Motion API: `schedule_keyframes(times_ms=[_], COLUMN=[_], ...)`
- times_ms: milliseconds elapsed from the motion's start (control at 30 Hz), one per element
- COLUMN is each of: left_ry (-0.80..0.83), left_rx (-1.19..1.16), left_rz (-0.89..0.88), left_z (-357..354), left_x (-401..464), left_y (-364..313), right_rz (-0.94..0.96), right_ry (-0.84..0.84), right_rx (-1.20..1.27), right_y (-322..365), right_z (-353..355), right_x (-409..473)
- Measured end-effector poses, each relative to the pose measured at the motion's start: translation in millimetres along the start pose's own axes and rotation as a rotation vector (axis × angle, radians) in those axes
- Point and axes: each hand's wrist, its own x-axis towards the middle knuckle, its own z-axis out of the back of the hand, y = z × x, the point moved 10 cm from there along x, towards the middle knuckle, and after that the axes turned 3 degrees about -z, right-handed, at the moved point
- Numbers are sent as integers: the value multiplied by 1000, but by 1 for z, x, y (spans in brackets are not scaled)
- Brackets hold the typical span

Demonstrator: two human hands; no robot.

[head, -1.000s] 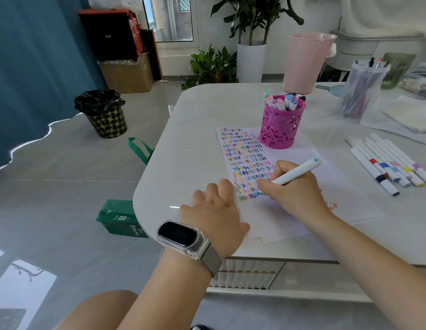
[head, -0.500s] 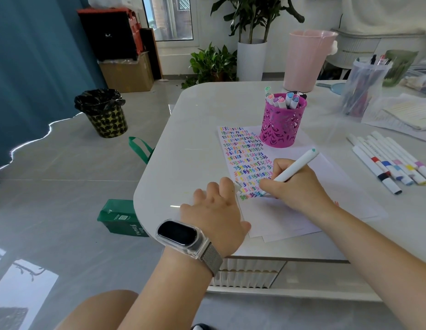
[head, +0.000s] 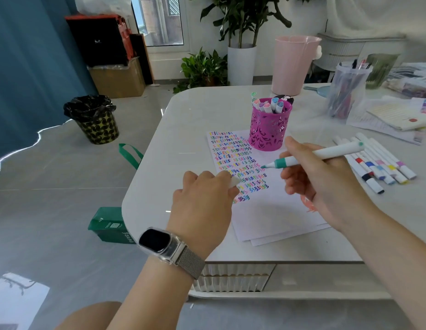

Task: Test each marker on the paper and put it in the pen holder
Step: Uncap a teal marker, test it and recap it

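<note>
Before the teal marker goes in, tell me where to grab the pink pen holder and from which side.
Grip the pink pen holder low around its bare cylindrical wall, coming from its left side: marker caps stick up out of the rim, and the right hand with the teal marker is at its right.

A home room: potted plants [head: 240,41], bins, curtain [head: 28,67].

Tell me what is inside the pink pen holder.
The pink pen holder holds several capped markers standing upright, pastel caps showing, with a dark item at the back. Its wall hides their lower barrels.
</note>
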Motion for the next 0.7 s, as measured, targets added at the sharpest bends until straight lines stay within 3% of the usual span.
schedule_keyframes(times_ms=[167,700], left_ry=[-91,-134], left_rx=[-241,-192], left_rz=[-100,-213], left_z=[5,9], left_x=[6,3], left_y=[-7,-23], right_rz=[8,87], right_ry=[49,112], right_rx=[66,9], right_y=[5,5], right_z=[-8,-15], right_x=[-10,-7])
